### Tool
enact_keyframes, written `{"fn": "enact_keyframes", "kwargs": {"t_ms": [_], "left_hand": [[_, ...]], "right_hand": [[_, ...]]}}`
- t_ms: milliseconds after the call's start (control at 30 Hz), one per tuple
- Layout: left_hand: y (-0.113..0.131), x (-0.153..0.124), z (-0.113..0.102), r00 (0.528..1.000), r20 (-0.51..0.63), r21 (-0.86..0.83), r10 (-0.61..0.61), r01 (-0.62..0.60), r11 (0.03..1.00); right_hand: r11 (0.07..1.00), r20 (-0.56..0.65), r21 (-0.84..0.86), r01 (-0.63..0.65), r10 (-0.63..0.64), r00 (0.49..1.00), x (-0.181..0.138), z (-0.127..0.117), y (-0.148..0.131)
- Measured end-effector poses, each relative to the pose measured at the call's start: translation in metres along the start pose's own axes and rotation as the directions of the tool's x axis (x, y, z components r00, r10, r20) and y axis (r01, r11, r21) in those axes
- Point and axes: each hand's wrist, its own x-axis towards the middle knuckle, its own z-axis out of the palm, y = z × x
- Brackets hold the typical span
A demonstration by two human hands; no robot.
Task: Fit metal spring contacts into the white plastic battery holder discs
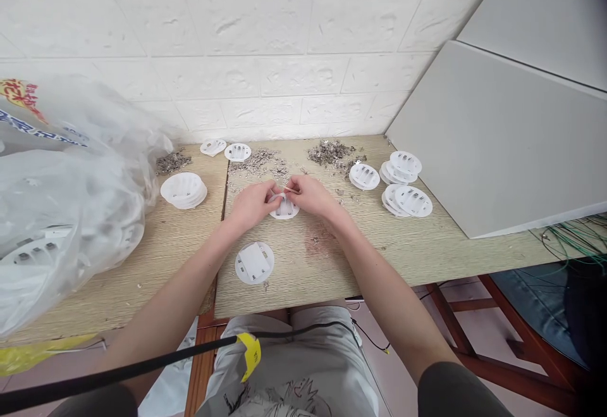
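Both my hands meet over a white round plastic battery holder (284,208) lying on the wooden table (360,246). My left hand (253,204) is curled round its left edge. My right hand (310,194) pinches a small metal piece at the holder's top, fingers pressed together. Another white round holder (255,262) lies flat just in front of my hands, between my forearms.
Heaps of small metal contacts (332,151) lie at the table's back. Stacks of white holders (406,200) sit at right, one stack (184,190) at left, two more (237,151) at the back. A big clear bag (61,202) fills the left. A grey panel (497,145) stands right.
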Motion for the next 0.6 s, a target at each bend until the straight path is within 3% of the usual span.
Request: {"fn": "enact_keyframes", "kwargs": {"t_ms": [167,300,433,600], "left_hand": [[-0.0005,-0.0004,0.001,1.0,0.018,0.053,0.014,-0.015,0.998],[-0.0028,0.0003,0.0009,1.0,-0.005,-0.003,0.007,-0.007,1.0],[-0.0027,0.0017,-0.0033,0.998,-0.055,-0.241,-0.018,0.004,0.97],[-0.0003,0.0039,-0.0082,0.984,-0.139,-0.621,-0.112,0.001,0.784]], "right_hand": [[0.999,0.006,-0.023,0.04,-0.04,0.999,-0.0016,-0.0001,-0.0007],[1.0,-0.017,-0.005,0.024,-0.024,1.0,-0.0018,-0.0006,-0.0002],[0.979,-0.076,0.16,0.122,-0.111,0.991,-0.0017,-0.0024,-0.0014],[0.899,-0.203,0.37,0.236,-0.17,0.964,-0.0009,-0.0017,-0.0042]]}}
